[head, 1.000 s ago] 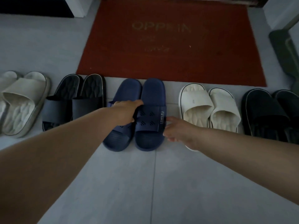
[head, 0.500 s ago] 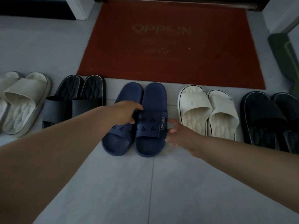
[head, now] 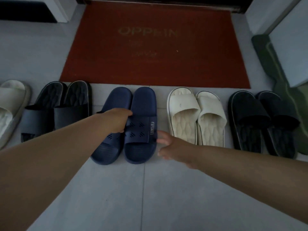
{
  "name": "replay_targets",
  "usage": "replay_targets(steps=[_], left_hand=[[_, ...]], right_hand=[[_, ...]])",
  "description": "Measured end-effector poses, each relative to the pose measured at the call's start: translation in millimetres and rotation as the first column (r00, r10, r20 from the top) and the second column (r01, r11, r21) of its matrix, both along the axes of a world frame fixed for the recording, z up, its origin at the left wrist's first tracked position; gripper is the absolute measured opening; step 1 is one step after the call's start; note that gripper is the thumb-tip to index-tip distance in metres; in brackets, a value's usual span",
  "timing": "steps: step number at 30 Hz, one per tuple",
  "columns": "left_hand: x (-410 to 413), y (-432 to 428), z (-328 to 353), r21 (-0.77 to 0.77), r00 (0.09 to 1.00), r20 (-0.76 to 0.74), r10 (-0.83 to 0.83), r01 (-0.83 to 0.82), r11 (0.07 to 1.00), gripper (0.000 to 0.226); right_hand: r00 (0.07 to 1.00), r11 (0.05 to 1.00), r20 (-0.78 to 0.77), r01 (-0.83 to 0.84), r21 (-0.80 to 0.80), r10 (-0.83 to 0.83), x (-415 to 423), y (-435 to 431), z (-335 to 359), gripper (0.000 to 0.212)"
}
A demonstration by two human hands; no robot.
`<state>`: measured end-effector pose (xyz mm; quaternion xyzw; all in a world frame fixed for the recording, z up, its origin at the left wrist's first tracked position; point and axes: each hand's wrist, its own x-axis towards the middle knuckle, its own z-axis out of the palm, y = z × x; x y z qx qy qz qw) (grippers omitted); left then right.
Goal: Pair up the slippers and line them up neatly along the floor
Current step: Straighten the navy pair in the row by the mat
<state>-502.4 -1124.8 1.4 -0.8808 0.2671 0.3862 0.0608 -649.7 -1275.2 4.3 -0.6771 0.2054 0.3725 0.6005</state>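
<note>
As our loose-fingered right grip (head: pixel 173 147) has reached the 2 navy perforated rubber slippers (head: pixel 145 104), left grip (head: pixel 116 121) clutching their straps, we can square them.

we look down on slipper pairs lined along the grey tiled floor (head: pixel 133 197), just before a red rectangular doormat (head: pixel 155 64). our left hand (head: pixel 118 120) grips the strap of the left navy rubber slipper (head: pixel 106 152), fingers curled over its inner edge. our right hand (head: pixel 171 147) touches the outer side of the right navy rubber slipper (head: pixel 141 104), which lies against its mate. black rubber slippers (head: pixel 71 112) lie left; white foam slippers (head: pixel 183 104) and a second black pair (head: pixel 246 110) lie right.
</note>
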Motion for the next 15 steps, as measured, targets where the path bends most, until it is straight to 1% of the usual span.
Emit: replay_targets(steps=[3, 7, 10, 15], left_hand=[[2.8, -2.1, -3.7, 0.027, 1.0, 0.009, -0.019, 0.019, 0.999, 0.047], [7.4, 0.4, -8.3, 0.052, 0.999, -0.011, -0.041, 0.041, 0.998, 0.034], [7.0, 0.3, -8.7, 0.07, 0.999, -0.025, -0.042, 0.043, 0.997, 0.038], [5.0, -1.6, -4.9, 0.113, 0.998, -0.042, -0.055, 0.059, 0.992, 0.049]], right_hand=[[0.999, 1.0, -0.038, 0.003, -0.01, -0.003, -9.9, -2.5, 4.7, 0.07], [0.994, 0.999, -0.103, 0.02, -0.033, -0.023, -19.6, -6.9, 3.6, 0.069], [0.992, 0.999, -0.129, -0.003, -0.047, -0.003, -23.1, -9.3, 1.8, 0.068], [0.994, 0.998, -0.109, -0.01, -0.064, 0.003, -23.4, -11.6, 2.0, 0.065]])
